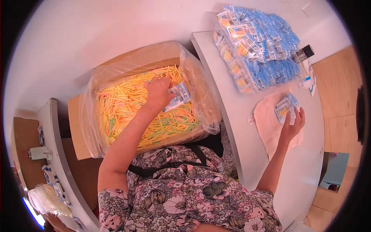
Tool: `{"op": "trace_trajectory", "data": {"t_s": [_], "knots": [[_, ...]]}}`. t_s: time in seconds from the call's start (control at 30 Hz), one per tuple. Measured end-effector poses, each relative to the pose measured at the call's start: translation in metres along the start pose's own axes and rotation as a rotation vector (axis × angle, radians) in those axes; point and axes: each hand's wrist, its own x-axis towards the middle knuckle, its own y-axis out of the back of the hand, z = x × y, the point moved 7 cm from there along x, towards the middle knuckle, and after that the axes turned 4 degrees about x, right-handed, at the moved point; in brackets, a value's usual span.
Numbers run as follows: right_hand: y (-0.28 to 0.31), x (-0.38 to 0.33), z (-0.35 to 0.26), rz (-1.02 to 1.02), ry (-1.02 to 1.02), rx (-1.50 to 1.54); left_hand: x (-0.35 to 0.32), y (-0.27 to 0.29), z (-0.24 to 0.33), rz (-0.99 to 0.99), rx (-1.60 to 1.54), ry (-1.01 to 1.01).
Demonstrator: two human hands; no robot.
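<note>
White table stands beside carton of mostly yellow sticks; left hand hangs over sticks, pinching blue-edged packet; right hand spreads loosely at near edge of small packet stack on pink cloth; clear bin sits beyond.

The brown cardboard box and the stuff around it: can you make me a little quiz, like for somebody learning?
1. What is inside the brown cardboard box lined with clear plastic?
a) thin, mostly yellow sticks
b) shiny metal spoons
c) round red balls

2. True or false: the person's left hand is over that box.

3. Fill in the colour: by the person's right hand, small clear plastic packets with blue-and-white striped ends lie on a flat ____ cloth.

Key: 1. a; 2. true; 3. pink.
</note>
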Motion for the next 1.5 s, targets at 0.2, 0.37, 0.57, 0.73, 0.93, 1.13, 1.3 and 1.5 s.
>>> {"op": "trace_trajectory", "data": {"t_s": [0.2, 0.37, 0.57, 0.73, 0.93, 1.13, 1.3, 1.5], "knots": [[0.005, 0.001, -0.065, 0.022, 0.152, 0.108, 0.003, -0.001, -0.012, -0.005, -0.134, 0.030], [-0.027, -0.028, -0.137, -0.090, 0.211, 0.284, -0.007, 0.011, -0.010, 0.174, -0.159, -0.062], [-0.079, -0.036, -0.275, -0.339, 0.583, 0.698, -0.012, 0.020, 0.000, 0.347, 0.059, -0.261], [-0.108, -0.032, -0.278, -0.415, 0.504, 0.702, -0.019, 0.032, 0.009, 0.508, 0.093, -0.338], [-0.118, -0.038, -0.280, -0.487, 0.435, 0.720, -0.016, 0.019, -0.005, 0.351, -0.187, -0.175], [-0.117, -0.046, -0.275, -0.508, 0.449, 0.712, -0.008, 0.001, -0.007, 0.053, -0.352, -0.017], [-0.118, -0.047, -0.265, -0.514, 0.402, 0.715, -0.009, -0.005, -0.007, 0.115, -0.306, -0.092], [-0.121, -0.044, -0.259, -0.494, 0.358, 0.730, -0.020, 0.029, 0.012, 0.472, -0.167, -0.318]]}}
